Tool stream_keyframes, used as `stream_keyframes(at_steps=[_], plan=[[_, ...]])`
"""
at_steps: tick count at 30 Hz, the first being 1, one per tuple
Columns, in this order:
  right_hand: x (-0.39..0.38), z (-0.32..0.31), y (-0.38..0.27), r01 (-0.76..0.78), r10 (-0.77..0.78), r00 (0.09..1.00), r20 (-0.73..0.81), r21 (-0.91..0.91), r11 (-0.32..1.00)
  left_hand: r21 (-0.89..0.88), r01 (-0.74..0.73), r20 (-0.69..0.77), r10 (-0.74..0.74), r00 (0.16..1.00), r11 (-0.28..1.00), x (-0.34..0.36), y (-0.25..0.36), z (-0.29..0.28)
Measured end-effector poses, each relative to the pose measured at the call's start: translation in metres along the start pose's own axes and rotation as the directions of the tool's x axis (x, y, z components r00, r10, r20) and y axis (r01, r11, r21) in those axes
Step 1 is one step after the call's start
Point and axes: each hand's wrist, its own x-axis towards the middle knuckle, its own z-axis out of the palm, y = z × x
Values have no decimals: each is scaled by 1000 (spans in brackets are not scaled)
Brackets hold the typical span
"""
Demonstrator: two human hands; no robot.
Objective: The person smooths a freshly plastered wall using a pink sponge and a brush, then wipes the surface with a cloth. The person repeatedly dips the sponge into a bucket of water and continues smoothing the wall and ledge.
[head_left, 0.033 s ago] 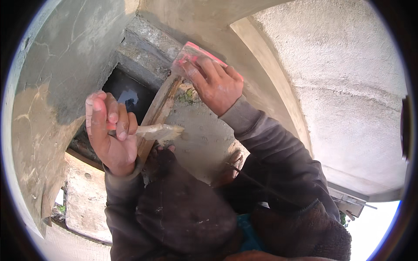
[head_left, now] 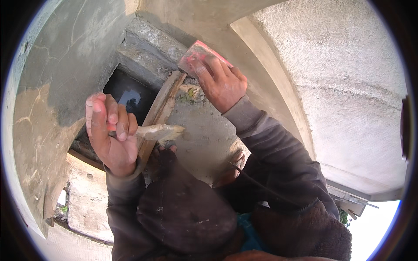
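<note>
My left hand (head_left: 111,130) is closed round the handle of a paintbrush (head_left: 163,132), whose pale, dirty bristles point right over a wooden plank (head_left: 163,104). Higher up and to the right, my right hand (head_left: 222,85) grips a pink, dust-covered rectangular float (head_left: 191,61), its fingers spread over the back. The float lies at the foot of the smooth plastered wall (head_left: 250,56), beside the upper end of the plank; whether it touches the plaster I cannot tell. Left of the plank is a dark opening (head_left: 117,85) with a reflecting surface, like water.
A cracked plaster wall (head_left: 50,65) curves along the left. A rough concrete ledge (head_left: 143,39) borders the opening. A pale textured curved surface (head_left: 339,65) fills the right. My feet stand on grey concrete (head_left: 196,135) beside the plank, with another concrete slab (head_left: 87,204) at lower left.
My right hand and the pink float have shifted slightly to the right. My left hand with the brush has barely moved.
</note>
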Motion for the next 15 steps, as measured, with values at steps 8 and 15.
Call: stream_keyframes(at_steps=[8, 15], plan=[[40, 37, 28, -203, 170, 968, -185, -182, 962, 11, 99, 68, -100, 993, 995, 5, -9, -8], [-36, 19, 30, -132, 142, 987, 72, -132, 982, -14, 96, 74, -95, 993, 995, 10, -7, -12]])
